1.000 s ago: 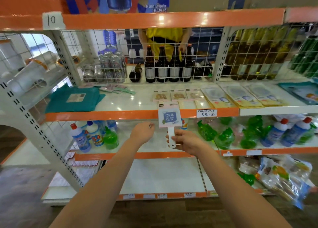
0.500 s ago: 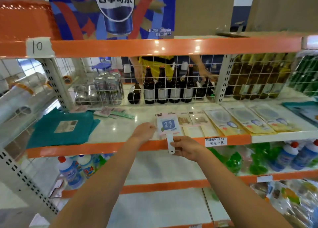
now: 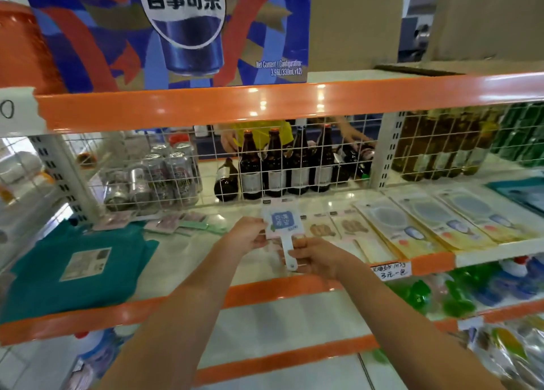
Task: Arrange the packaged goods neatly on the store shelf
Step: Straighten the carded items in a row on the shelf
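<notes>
A small white paddle-shaped package (image 3: 284,223) with a blue label and a white handle hangs over the white shelf (image 3: 191,260). My right hand (image 3: 316,257) grips its handle from the right. My left hand (image 3: 247,235) pinches the package's left edge. Just to the right lie flat packages with brown shapes (image 3: 338,227) and a row of long yellow-edged packages (image 3: 418,222). Small pink and green sachets (image 3: 188,223) lie to the left, near the wire mesh.
A folded teal cloth (image 3: 79,269) lies at the shelf's left. Behind the white wire mesh (image 3: 206,166) stand cans (image 3: 164,174) and dark bottles (image 3: 282,166), with another person's hands among them. Green and blue bottles (image 3: 441,292) fill the lower shelf on the right. A cola carton (image 3: 176,30) sits on top.
Both hands have risen from below the shelf edge to above the shelf, carrying the paddle package. My left hand, free before, now pinches its left edge. The view has tilted upward.
</notes>
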